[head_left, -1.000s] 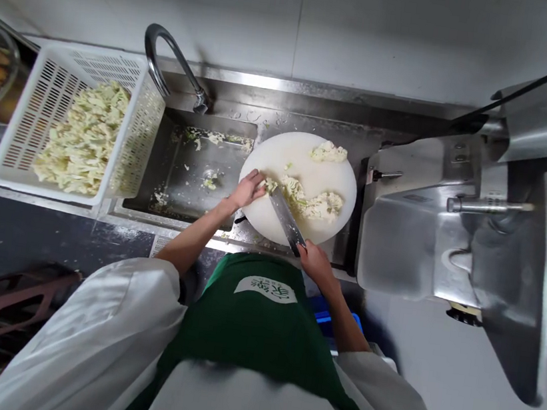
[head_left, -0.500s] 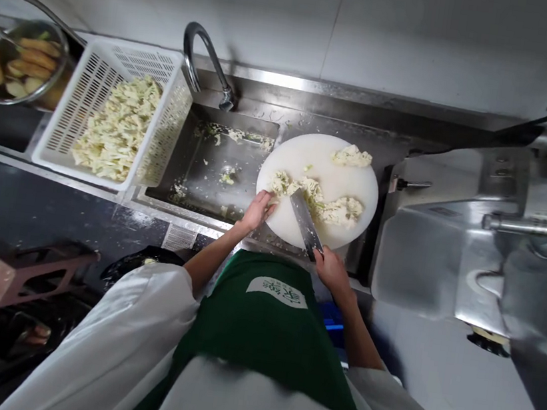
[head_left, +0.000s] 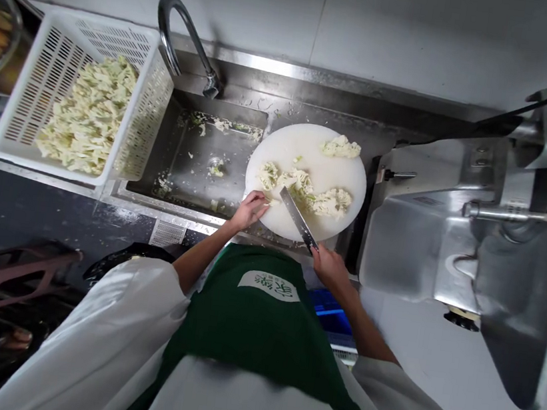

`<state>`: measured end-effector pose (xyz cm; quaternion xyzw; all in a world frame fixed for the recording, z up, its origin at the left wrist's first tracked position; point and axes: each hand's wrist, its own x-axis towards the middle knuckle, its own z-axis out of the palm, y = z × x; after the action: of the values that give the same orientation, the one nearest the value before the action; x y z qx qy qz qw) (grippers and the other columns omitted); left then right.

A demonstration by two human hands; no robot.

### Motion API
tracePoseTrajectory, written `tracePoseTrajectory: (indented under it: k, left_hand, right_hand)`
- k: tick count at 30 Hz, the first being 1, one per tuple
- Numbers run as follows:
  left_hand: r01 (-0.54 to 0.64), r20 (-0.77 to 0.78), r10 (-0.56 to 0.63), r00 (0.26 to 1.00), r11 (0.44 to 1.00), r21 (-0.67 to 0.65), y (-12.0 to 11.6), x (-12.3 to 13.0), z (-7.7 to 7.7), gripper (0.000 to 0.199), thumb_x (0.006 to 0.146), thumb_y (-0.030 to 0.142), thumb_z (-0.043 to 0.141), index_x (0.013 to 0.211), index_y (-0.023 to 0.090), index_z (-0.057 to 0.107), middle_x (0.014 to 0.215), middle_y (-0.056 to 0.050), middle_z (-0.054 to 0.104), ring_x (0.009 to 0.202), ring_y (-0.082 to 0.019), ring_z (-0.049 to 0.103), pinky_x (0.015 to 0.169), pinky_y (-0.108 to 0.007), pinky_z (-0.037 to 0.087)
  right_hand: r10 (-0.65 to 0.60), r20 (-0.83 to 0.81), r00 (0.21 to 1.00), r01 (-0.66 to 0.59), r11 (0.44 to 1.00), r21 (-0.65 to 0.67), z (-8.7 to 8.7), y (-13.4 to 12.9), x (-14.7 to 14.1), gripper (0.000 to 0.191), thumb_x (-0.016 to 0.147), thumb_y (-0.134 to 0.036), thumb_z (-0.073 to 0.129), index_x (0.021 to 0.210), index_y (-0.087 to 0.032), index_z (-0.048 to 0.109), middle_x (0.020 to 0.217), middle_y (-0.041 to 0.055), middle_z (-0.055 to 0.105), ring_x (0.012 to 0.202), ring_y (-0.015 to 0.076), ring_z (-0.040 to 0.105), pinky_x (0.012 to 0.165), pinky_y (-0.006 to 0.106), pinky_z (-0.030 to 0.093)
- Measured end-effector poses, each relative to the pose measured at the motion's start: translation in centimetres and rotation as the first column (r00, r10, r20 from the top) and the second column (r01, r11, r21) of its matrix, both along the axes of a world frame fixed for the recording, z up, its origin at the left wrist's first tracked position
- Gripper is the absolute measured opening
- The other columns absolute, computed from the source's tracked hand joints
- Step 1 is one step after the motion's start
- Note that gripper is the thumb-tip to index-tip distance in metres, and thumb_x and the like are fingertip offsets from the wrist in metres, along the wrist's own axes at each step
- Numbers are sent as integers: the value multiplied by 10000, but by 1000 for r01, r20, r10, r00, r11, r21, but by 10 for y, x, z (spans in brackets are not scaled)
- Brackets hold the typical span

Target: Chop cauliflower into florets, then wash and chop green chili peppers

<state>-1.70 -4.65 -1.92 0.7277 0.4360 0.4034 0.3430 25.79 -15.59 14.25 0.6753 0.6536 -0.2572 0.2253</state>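
Note:
A round white cutting board (head_left: 286, 146) bears clumps of cut cauliflower (head_left: 333, 202), with one more piece (head_left: 341, 147) near its far edge. My right hand (head_left: 330, 266) is wrapped round the handle of a cleaver (head_left: 298, 216). Its blade slants up and left across the board, the tip beside the middle clump. At the board's near left edge is my left hand (head_left: 251, 210), its fingers curled together. A small pale bit shows by those fingertips, but whether they hold it is unclear.
Left of the board is a metal sink (head_left: 197, 175) strewn with cauliflower crumbs, under a curved tap (head_left: 188, 29). Farther left, a white plastic basket (head_left: 27, 85) holds cut cauliflower. A metal slicing machine (head_left: 403, 249) stands close on the right.
The view has shifted, so the scene sits farther left. My left hand's fingers have drawn closer together at the board's edge. The cleaver stays in my right hand, its blade turned more edge-on.

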Motion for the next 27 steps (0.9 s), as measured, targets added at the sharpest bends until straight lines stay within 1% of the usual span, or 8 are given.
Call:
tracePoseTrajectory:
  k: [8, 12, 17, 20, 22, 25, 26, 27]
  left_hand:
    - [-61, -24, 61, 998, 998, -11, -4, 3, -10, 259, 1010, 313, 486, 1040, 224, 727, 1141, -130, 681, 1134, -239, 642, 1017, -450, 550]
    - [-59, -26, 59, 998, 998, -7, 0, 3, -14, 247, 1007, 307, 499, 1034, 231, 732, 1119, -123, 688, 1108, -234, 642, 1002, -439, 552]
    - [-75, -29, 74, 997, 997, -10, -2, 6, -15, 246, 1012, 302, 496, 1022, 226, 730, 1107, -123, 693, 1099, -234, 653, 986, -430, 557]
    - [-44, 15, 44, 999, 999, 11, -3, 2, -6, 234, 1004, 311, 514, 1018, 214, 727, 1113, -126, 694, 1088, -230, 663, 973, -416, 562]
    - [-100, 30, 100, 995, 995, 3, 6, -6, 6, 242, 1003, 319, 507, 1019, 213, 724, 1119, -124, 691, 1087, -230, 664, 989, -422, 554]
    - [-251, 16, 251, 968, 968, -17, 42, -20, 29, 289, 1003, 290, 451, 1083, 217, 719, 1215, -129, 673, 1207, -253, 619, 1082, -473, 494]
    - [-232, 6, 232, 973, 973, -16, 59, -24, 37, 297, 989, 272, 453, 1108, 218, 720, 1258, -129, 664, 1255, -262, 593, 1120, -493, 461]
    - [-145, -8, 145, 989, 989, -17, 78, -27, 43, 292, 965, 260, 482, 1122, 219, 724, 1290, -125, 658, 1287, -271, 574, 1154, -508, 427]
  right_hand:
    - [98, -30, 995, -98, 995, -19, -6, -2, -14, 396, 1105, -366, 277, 1178, -147, 598, 933, 143, 740, 905, 274, 698, 770, 316, 389]
    - [91, -43, 995, -92, 995, -44, -7, 2, -17, 379, 1106, -361, 283, 1184, -144, 583, 958, 145, 741, 906, 271, 706, 760, 314, 394]
    - [58, -83, 995, -63, 996, -60, -14, 17, -39, 357, 1107, -327, 283, 1172, -145, 584, 1000, 141, 746, 929, 256, 715, 764, 301, 407]
    - [47, -90, 995, -53, 997, -56, -12, 28, -44, 353, 1102, -332, 302, 1174, -152, 597, 1019, 152, 748, 955, 262, 717, 767, 298, 409]
    - [45, -69, 997, -48, 998, -47, -4, 30, -39, 366, 1101, -353, 304, 1174, -157, 605, 1002, 154, 749, 954, 271, 717, 765, 299, 407]
    - [69, -37, 997, -70, 997, -34, 9, 25, -24, 399, 1103, -373, 282, 1183, -156, 607, 968, 150, 748, 921, 282, 715, 768, 309, 404]
    - [91, -41, 995, -93, 995, -43, 12, 23, -21, 405, 1103, -377, 279, 1176, -157, 611, 965, 148, 748, 911, 283, 714, 768, 311, 402]
    - [117, -52, 992, -120, 991, -54, 12, 20, -19, 406, 1103, -379, 280, 1163, -160, 617, 970, 146, 748, 908, 282, 711, 769, 311, 400]
